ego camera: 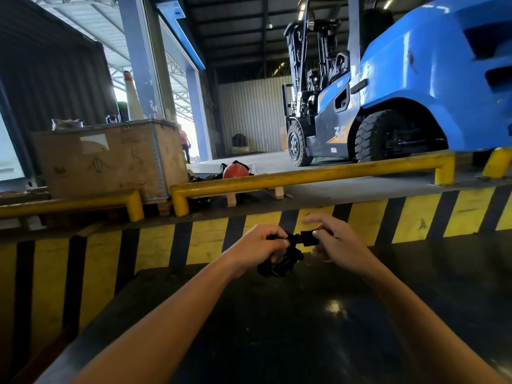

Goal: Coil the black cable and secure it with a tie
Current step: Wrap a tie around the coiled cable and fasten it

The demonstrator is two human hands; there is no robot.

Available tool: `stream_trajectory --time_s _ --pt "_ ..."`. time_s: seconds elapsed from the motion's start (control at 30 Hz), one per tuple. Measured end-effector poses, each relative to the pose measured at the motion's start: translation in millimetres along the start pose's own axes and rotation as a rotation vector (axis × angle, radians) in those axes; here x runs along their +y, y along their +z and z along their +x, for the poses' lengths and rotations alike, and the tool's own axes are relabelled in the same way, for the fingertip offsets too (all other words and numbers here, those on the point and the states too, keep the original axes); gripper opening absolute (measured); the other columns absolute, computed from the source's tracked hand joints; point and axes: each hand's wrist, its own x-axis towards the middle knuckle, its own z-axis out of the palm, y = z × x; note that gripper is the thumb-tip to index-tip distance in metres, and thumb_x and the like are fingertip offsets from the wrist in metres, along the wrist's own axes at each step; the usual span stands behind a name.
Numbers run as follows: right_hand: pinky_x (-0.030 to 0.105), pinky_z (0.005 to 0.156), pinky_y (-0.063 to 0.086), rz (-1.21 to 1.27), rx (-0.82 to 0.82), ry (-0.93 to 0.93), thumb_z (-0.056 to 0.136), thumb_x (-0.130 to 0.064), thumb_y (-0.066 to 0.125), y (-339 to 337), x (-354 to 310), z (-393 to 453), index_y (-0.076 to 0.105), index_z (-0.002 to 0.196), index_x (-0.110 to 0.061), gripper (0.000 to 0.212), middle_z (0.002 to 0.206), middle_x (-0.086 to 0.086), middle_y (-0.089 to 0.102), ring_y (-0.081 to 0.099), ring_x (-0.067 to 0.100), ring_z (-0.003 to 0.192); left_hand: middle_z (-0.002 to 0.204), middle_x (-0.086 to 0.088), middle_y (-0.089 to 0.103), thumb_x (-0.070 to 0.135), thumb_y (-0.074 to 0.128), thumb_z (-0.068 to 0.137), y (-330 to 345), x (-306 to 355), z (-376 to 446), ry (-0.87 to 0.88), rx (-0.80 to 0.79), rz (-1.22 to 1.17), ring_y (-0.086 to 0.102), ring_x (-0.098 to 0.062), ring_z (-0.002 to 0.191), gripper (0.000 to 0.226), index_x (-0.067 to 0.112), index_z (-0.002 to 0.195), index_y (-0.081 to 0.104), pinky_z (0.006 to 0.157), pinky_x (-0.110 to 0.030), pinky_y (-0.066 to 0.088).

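Observation:
A small coil of black cable (277,266) hangs between my two hands above a dark table top. My left hand (256,245) is closed around the top of the coil, its thumb pressing the loops together. My right hand (336,241) pinches a black strap-like tie (306,237) that sticks out sideways from the coil toward the right. The lower loops of the coil dangle below my left fist. How far the tie wraps the coil is hidden by my fingers.
The dark table (277,328) lies under my arms. Behind it runs a yellow-and-black striped dock edge (415,217) with yellow guard rails (304,176). A blue forklift (388,106) stands at the right, a wooden crate (110,159) at the left, and an orange helmet (235,171) lies between them.

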Motion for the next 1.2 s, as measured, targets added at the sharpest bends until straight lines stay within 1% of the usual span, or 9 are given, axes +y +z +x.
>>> stream_trajectory --time_s 0.13,0.23,0.47,0.57,0.7,0.8,0.87,1.0,1.2 --pt "0.009 0.05 0.041 -0.183 -0.144 -0.119 0.097 -0.018 0.045 -3.8 -4.9 -0.9 0.066 0.097 -0.014 0.021 0.059 -0.007 0.058 0.056 -0.003 0.051 0.079 0.0 0.063 0.019 0.051 0.092 -6.8 4.5 2.8 -0.057 0.05 -0.074 0.054 -0.001 0.05 0.015 0.013 0.09 0.065 0.054 -0.017 0.045" --pt "0.007 0.05 0.043 -0.15 -0.165 -0.147 0.091 -0.022 0.057 -5.2 -5.3 -1.9 0.068 0.084 -0.021 0.013 0.062 -0.018 0.067 0.061 -0.004 0.056 0.08 0.002 0.064 0.025 0.048 0.09 -9.1 9.7 4.0 -0.077 0.08 -0.084 0.054 -0.003 0.052 0.022 0.009 0.091 0.063 0.061 -0.026 0.042" --pt "0.024 0.051 0.048 -0.111 0.05 -0.05 0.076 -0.042 0.07 1.1 4.8 1.7 0.062 0.061 -0.025 0.023 0.06 -0.004 0.067 0.058 0.003 0.051 0.082 -0.002 0.061 0.021 0.047 0.091 -5.2 21.7 0.2 -0.063 0.027 -0.047 0.052 -0.001 0.05 0.019 0.01 0.086 0.062 0.065 -0.03 0.041" --pt "0.029 0.053 0.049 -0.04 0.101 -0.009 0.074 -0.028 0.076 2.6 3.6 3.6 0.058 0.067 -0.02 0.021 0.062 0.001 0.065 0.059 0.004 0.052 0.083 -0.004 0.06 0.02 0.047 0.092 -3.7 22.9 0.1 -0.07 0.016 -0.025 0.052 -0.001 0.051 0.022 0.004 0.091 0.061 0.068 -0.032 0.041" --pt "0.022 0.058 0.051 0.098 0.04 0.078 0.075 -0.015 0.076 -0.4 -0.2 3.2 0.054 0.096 -0.021 0.031 0.093 0.004 0.064 0.067 0.011 0.076 0.082 -0.003 0.061 0.02 0.049 0.093 -4.5 23.7 -0.9 -0.051 0.024 -0.025 0.052 -0.001 0.051 0.019 0.006 0.093 0.062 0.063 -0.024 0.043" --pt "0.036 0.081 0.053 -0.075 0.042 0.091 0.078 -0.021 0.073 2.4 0.9 1.2 0.05 0.125 -0.022 0.052 0.115 -0.001 0.06 0.058 0.014 0.102 0.078 -0.004 0.059 0.021 0.052 0.095 -6.8 25.5 0.1 -0.003 0.145 -0.078 0.049 -0.004 0.049 0.013 0.018 0.1 0.063 0.05 -0.016 0.042" --pt "0.035 0.094 0.043 -0.186 0.126 0.068 0.081 -0.023 0.07 7.6 1.2 0.8 0.052 0.127 -0.02 0.05 0.123 0.0 0.059 0.052 0.015 0.113 0.079 -0.003 0.058 0.022 0.054 0.095 -6.9 26.5 2.2 -0.036 0.257 -0.123 0.047 -0.005 0.052 0.014 0.021 0.108 0.058 0.048 -0.018 0.04" --pt "0.012 0.079 0.034 -0.356 0.267 -0.027 0.082 -0.021 0.07 21.8 -1.6 6.3 0.064 0.111 -0.014 0.03 0.123 0.003 0.059 0.047 0.008 0.102 0.081 -0.004 0.058 0.023 0.057 0.093 4.2 30.9 5.7 -0.099 0.338 -0.154 0.046 -0.007 0.052 0.024 0.019 0.115 0.048 0.046 -0.018 0.04" --pt "0.002 0.057 0.038 -0.334 0.237 0.001 0.082 -0.014 0.069 37.7 -3.0 12.0 0.052 0.127 -0.013 0.048 0.106 -0.007 0.06 0.048 0.002 0.089 0.074 -0.003 0.058 0.022 0.057 0.092 19.5 32.1 7.2 -0.098 0.292 -0.177 0.048 -0.003 0.047 0.018 0.014 0.106 0.051 0.047 -0.018 0.041"
